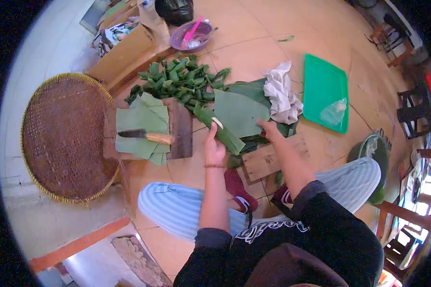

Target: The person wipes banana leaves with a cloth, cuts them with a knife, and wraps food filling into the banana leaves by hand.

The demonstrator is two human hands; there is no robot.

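Brown fabric (294,268) lies nearest, while the left hand (215,146) clasps a folded leaf (227,137) and the right hand (270,130) meets a flat leaf (237,112), its grip unclear.

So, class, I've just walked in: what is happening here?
A person sits on the tiled floor, left hand holding a curled green leaf with something pale on it, right hand at the edge of a broad flat leaf. A heap of folded green pieces lies beyond, and a knife rests on stacked leaves.

Folded green leaf (229,136) tilted in left hand (215,148).
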